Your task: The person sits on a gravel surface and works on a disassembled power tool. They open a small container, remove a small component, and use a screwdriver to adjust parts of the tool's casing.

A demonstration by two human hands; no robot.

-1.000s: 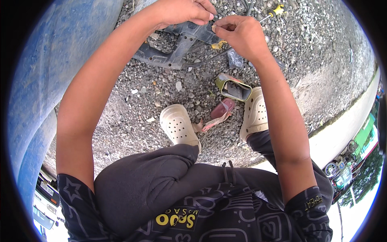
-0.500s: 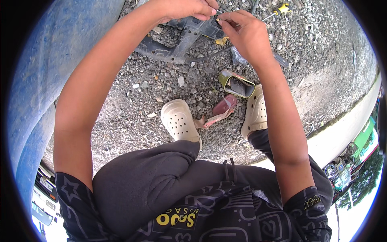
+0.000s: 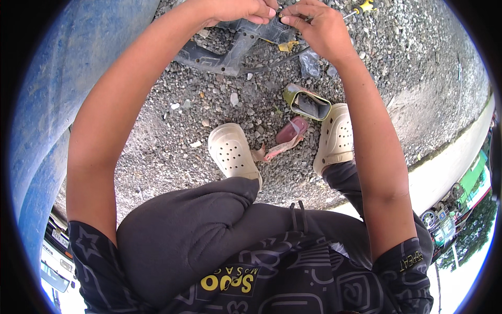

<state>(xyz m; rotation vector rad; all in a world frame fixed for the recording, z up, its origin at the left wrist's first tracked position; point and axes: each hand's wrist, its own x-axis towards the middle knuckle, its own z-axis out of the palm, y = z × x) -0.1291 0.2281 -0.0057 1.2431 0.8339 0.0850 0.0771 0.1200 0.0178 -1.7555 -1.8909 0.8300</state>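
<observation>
At the top edge of the head view, my left hand (image 3: pixel 244 10) and my right hand (image 3: pixel 321 30) come close together, fingertips pinched. Between them is something small and dark, too small and covered to name. Just below lies a dark grey plastic frame (image 3: pixel 238 48) with holes, flat on the gravel; its far part is hidden by my hands or out of view. A black cable (image 3: pixel 272 66) curves from it toward my right wrist. Beyond my right hand is a screwdriver (image 3: pixel 361 9) with a yellow and black handle.
Gravel surrounds my cream clogs (image 3: pixel 230 149). Between them and the frame lie an open green container (image 3: pixel 300 109), a mauve oval object (image 3: pixel 292 130) with a torn strip (image 3: pixel 282 149), clear plastic (image 3: pixel 309 64) and a yellow scrap (image 3: pixel 287 46). A large blue curved surface (image 3: pixel 68 63) stands at left.
The view has shifted slightly, moving the hands and frame up in the picture. Both hands stay pinched close together, and my right forearm has swung a little outward.
</observation>
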